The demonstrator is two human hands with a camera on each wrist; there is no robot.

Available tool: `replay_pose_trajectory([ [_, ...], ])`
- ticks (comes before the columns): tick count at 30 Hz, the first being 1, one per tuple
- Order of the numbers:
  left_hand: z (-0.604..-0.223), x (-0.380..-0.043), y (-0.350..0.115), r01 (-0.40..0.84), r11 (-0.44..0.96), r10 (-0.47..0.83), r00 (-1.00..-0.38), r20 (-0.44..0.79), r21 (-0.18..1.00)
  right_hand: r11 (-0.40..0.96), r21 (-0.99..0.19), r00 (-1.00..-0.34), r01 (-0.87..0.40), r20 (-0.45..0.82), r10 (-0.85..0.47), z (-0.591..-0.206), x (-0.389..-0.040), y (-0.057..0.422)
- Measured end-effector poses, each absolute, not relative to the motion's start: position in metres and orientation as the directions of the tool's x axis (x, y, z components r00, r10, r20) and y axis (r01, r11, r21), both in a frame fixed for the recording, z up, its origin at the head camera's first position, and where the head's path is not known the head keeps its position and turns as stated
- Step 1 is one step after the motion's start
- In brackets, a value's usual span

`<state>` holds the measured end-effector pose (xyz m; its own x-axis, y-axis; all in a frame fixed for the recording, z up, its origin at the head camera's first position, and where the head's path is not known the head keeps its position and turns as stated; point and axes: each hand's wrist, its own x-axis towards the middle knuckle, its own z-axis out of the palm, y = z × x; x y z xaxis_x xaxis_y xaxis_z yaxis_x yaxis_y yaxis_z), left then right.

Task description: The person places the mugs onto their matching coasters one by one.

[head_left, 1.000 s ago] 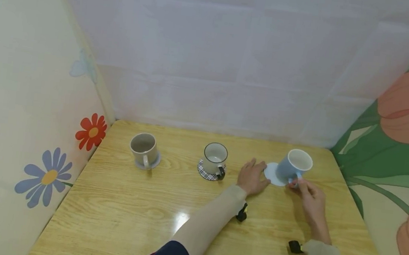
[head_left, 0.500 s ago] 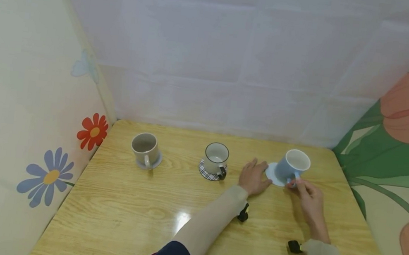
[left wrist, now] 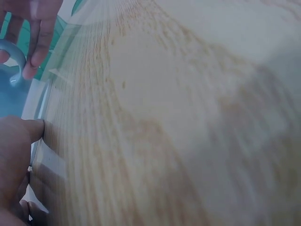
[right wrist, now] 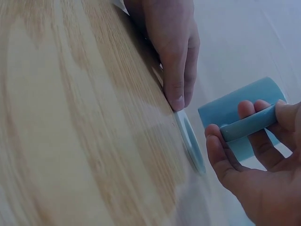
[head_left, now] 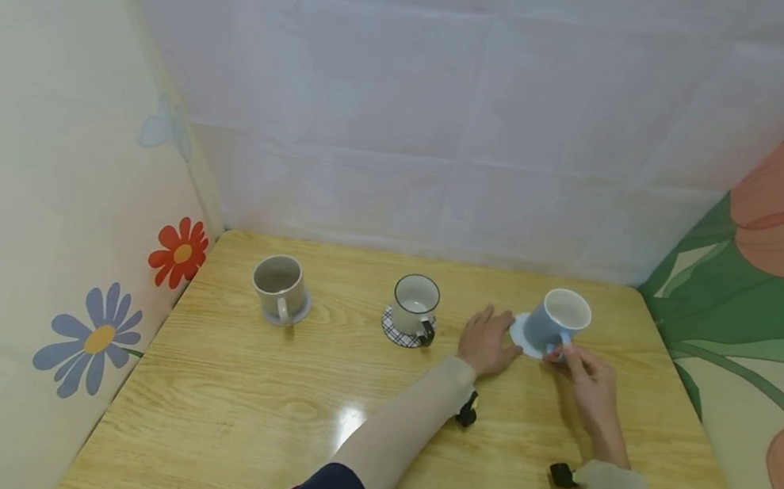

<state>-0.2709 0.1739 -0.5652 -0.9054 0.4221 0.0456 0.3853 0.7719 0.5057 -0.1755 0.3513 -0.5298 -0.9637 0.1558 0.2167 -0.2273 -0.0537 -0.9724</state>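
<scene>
My right hand (head_left: 593, 381) grips the handle of a light blue mug (right wrist: 230, 106), white inside. In the right wrist view the mug hangs tilted, just off a round pale blue coaster (right wrist: 190, 141). That coaster lies flat on the table, partly hidden under the mug in the head view. At its left edge my left hand (head_left: 485, 342) rests on the table, thumb and fingers spread, fingertips touching the coaster's rim. Only part of the left hand (left wrist: 14, 155) appears in the left wrist view.
A white mug (head_left: 414, 303) with a dark rim and handle stands on a plaid coaster (head_left: 396, 337) left of my left hand. Farther left, a beige-grey mug (head_left: 277, 288) stands on a grey-lilac coaster (head_left: 302, 311). Fabric walls (head_left: 377, 115) border the wooden table (head_left: 239, 404).
My right hand has brought the blue mug slightly left, closer over its coaster. My left hand has kept its place at the coaster's edge. The head view has shifted a little.
</scene>
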Motion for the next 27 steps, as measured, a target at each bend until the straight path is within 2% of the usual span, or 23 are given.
replay_pose_trajectory([
  [8, -0.569, -0.273, 0.175, 0.391, 0.769, 0.426, -0.903, 0.05, 0.506, 0.023, -0.985, -0.972, -0.173, 0.174, 0.155, -0.532, -0.175, 0.35],
  [27, -0.575, -0.275, 0.176, 0.387, 0.765, 0.421, -0.906, 0.054, 0.514, 0.061, -0.988, -0.98, -0.143, 0.15, 0.128, -0.535, -0.176, 0.348],
])
